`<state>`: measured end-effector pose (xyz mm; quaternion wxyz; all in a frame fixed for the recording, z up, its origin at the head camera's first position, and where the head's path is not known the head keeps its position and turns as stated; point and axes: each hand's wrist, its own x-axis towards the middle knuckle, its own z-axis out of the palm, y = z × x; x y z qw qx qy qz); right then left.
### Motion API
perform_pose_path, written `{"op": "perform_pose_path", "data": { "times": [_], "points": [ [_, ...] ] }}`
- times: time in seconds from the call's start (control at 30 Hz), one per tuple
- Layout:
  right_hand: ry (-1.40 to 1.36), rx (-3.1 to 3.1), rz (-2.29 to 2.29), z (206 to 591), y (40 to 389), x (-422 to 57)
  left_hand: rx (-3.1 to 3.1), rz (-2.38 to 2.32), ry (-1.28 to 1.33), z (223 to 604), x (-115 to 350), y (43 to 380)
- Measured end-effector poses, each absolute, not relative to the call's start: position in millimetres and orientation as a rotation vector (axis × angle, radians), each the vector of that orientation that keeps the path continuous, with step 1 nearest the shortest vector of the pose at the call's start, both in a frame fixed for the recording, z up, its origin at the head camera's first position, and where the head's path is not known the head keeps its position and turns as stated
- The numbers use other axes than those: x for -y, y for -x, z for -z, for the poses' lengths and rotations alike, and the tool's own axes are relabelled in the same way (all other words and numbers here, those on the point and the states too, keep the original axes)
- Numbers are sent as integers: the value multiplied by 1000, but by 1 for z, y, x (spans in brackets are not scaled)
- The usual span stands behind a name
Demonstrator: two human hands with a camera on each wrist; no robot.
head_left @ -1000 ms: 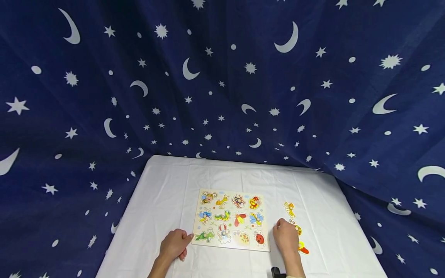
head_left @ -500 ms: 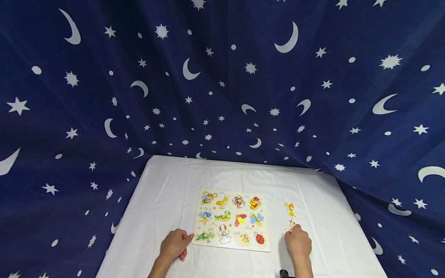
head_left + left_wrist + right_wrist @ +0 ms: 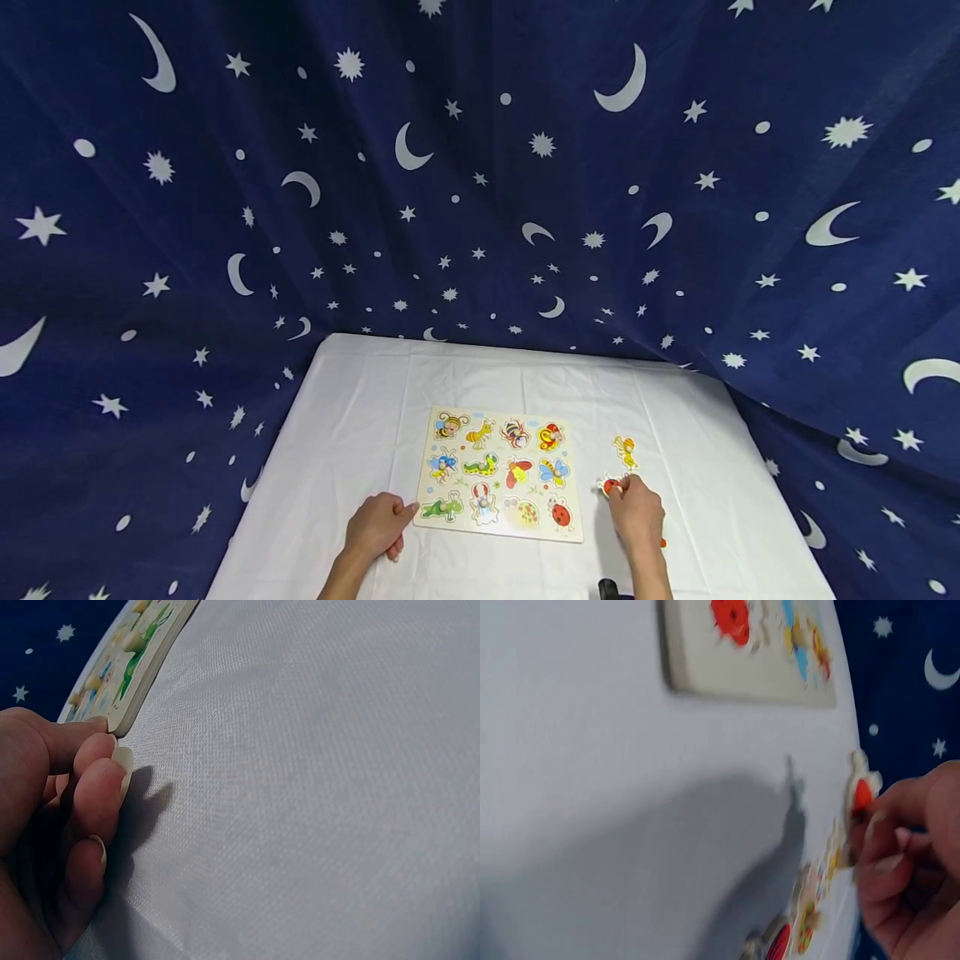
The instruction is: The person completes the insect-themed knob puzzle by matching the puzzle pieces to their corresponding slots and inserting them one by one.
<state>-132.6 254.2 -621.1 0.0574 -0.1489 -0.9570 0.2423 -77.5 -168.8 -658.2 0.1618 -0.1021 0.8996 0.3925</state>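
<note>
A: How was your left hand (image 3: 375, 527) placed?

B: Your left hand held the near-left corner of the puzzle board (image 3: 498, 450), thumb on top and the other fingers curled close beside the edge.

A: And what did your right hand (image 3: 637, 510) grip?

B: Your right hand held a red insect piece (image 3: 611, 484) in a narrow pinch of the fingertips. The piece was off the board, between the board's right edge and the right edge of the white-clothed tabletop (image 3: 360, 417). The right wrist view showed it raised above the cloth, with the hand's shadow cast below.

A: Which other pieces lay near you?

B: An orange insect piece (image 3: 625, 452) lay just beyond your right hand, toward the tabletop's far edge. Further pieces (image 3: 806, 930), blurred in the right wrist view, lay near that hand.

A: What did the board carry?

B: You had before you three rows of four colourful insect figures; the left wrist view showed pale knobs (image 3: 133, 641) upright on several. A dark blue curtain (image 3: 480, 208) with moons and stars rose behind the tabletop's far edge.
</note>
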Motion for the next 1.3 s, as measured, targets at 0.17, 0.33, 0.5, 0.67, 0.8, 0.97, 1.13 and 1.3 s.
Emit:
{"op": "perform_pose_path", "data": {
  "times": [0.17,0.33,0.5,0.67,0.8,0.97,1.13,1.3],
  "points": [
    [341,2762,-814,618,141,-237,-2569,-1121,295,657,169,77],
    [295,2748,-834,614,148,-223,-2568,-1131,299,655,169,77],
    [284,2782,-862,614,151,-212,-2575,-1122,289,656,168,77],
    [218,2773,-886,614,152,-203,-2581,-1125,285,656,169,77],
    [150,2785,-902,615,154,-198,-2583,-1133,290,655,168,77],
    [120,2818,-909,618,153,-194,-2588,-1135,293,654,167,77],
    [85,2876,-907,614,150,-192,-2576,-1132,299,652,167,77],
    [37,3010,-887,607,149,-190,-2572,-1114,305,652,168,79]
  ]
}}
